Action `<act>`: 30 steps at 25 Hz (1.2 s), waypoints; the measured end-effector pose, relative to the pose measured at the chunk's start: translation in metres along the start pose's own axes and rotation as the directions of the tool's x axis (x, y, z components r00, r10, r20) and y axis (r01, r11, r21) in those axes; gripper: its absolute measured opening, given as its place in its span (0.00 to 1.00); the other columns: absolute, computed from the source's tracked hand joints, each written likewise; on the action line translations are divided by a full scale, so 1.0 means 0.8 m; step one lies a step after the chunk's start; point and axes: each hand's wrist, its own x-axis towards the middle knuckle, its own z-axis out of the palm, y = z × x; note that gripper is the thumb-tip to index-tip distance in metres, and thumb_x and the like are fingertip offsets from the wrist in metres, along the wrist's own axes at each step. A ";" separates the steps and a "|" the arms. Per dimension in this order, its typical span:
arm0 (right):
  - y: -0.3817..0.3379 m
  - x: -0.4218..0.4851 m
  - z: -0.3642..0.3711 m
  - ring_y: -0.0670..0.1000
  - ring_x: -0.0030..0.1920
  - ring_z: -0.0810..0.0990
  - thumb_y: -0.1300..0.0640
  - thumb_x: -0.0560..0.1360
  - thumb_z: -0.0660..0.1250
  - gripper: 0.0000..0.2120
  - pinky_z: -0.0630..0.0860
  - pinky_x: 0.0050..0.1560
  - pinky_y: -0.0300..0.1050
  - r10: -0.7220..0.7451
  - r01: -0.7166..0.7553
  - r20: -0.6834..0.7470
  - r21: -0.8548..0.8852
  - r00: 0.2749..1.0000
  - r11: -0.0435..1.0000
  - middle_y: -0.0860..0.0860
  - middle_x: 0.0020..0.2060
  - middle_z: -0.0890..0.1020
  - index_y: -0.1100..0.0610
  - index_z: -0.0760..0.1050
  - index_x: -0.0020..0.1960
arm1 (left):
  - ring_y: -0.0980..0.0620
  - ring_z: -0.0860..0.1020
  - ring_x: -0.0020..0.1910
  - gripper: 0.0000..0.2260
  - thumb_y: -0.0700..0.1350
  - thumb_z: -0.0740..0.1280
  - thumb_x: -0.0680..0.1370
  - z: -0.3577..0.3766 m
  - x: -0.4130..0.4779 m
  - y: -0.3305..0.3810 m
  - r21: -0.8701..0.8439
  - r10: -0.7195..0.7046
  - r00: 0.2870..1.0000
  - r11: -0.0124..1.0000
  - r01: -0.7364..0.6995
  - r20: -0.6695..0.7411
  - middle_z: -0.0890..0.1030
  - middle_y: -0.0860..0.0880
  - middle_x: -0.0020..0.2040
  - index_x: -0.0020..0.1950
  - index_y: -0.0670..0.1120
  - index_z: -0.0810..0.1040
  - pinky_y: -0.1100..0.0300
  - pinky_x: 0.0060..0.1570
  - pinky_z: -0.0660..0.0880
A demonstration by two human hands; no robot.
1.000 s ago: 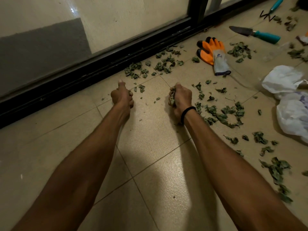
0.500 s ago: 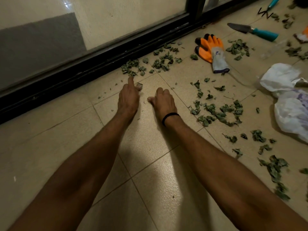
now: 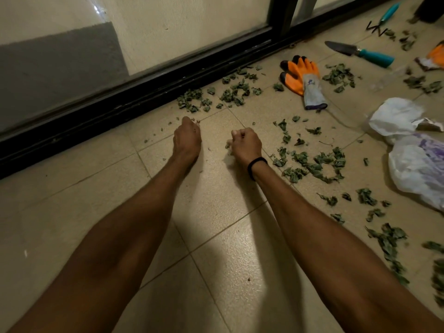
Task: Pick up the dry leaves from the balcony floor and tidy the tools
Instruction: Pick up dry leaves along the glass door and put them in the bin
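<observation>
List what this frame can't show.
Head view:
- Left hand grip: covered by its own back; contents unknown.
- Right hand curls round dry green leaf scraps; amount hidden by fingers.
- Second orange rubber glove: cut by right edge.
- Dry leaves lower right: motion-blurred.

text: none legible | glove point(image 3: 310, 82) logo: blurred | bag point(image 3: 418, 164) purple print: unreadable

The glazed beige floor tiles point(image 3: 216, 239) are smooth, with a soft sheen and matt grout lines. The dry green leaves point(image 3: 312, 164) look matt, crinkled and brittle. The orange rubber-coated glove point(image 3: 300, 73) has a grey knitted cloth cuff. The pointed trowel point(image 3: 359, 52) has a dull grey metal blade and a smooth teal plastic handle. The white bags point(image 3: 394, 116) are thin, crumpled plastic film.
</observation>
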 end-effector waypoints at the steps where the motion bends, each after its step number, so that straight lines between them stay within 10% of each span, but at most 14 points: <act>1: -0.001 0.001 -0.008 0.54 0.48 0.82 0.52 0.81 0.61 0.10 0.80 0.52 0.53 0.043 -0.042 -0.007 0.062 0.999 0.997 0.54 0.46 0.83 0.53 0.75 0.43 | 0.48 0.75 0.39 0.09 0.46 0.57 0.84 -0.007 0.003 -0.001 -0.207 -0.088 0.995 0.974 0.095 0.044 0.78 0.46 0.42 0.50 0.43 0.73 0.54 0.35 0.71; 5: 0.007 -0.019 -0.043 0.55 0.43 0.76 0.49 0.84 0.54 0.17 0.68 0.41 0.47 -0.140 0.080 -0.212 -0.268 0.967 0.960 0.54 0.43 0.79 0.60 0.76 0.50 | 0.52 0.67 0.26 0.12 0.47 0.59 0.80 -0.033 -0.005 0.006 -0.641 -0.313 0.927 0.673 0.369 0.204 0.74 0.49 0.31 0.39 0.46 0.75 0.59 0.28 0.61; 12: 0.083 -0.094 -0.046 0.57 0.49 0.76 0.38 0.82 0.50 0.25 0.74 0.45 0.51 -0.291 0.158 -0.046 -0.755 0.956 0.636 0.57 0.49 0.77 0.57 0.74 0.54 | 0.48 0.78 0.34 0.16 0.53 0.62 0.77 -0.057 -0.017 -0.001 -0.403 -0.475 0.878 0.814 0.418 -0.051 0.80 0.46 0.35 0.35 0.47 0.79 0.58 0.35 0.69; 21: 0.005 -0.038 -0.033 0.52 0.43 0.76 0.45 0.80 0.62 0.18 0.68 0.40 0.43 -0.051 0.032 -0.168 -0.113 0.984 0.993 0.55 0.43 0.81 0.61 0.75 0.49 | 0.50 0.77 0.31 0.11 0.45 0.61 0.84 -0.041 -0.027 0.015 -0.506 -0.358 0.925 0.778 0.371 0.129 0.82 0.47 0.39 0.54 0.41 0.80 0.64 0.25 0.68; 30: 0.028 -0.027 0.030 0.52 0.46 0.75 0.58 0.80 0.64 0.04 0.70 0.41 0.46 -0.324 0.292 0.021 -0.492 0.946 0.820 0.54 0.47 0.75 0.58 0.72 0.49 | 0.48 0.78 0.47 0.22 0.60 0.60 0.82 -0.048 -0.003 -0.021 -0.066 -0.140 0.977 0.989 0.131 -0.159 0.81 0.46 0.47 0.54 0.41 0.78 0.58 0.41 0.66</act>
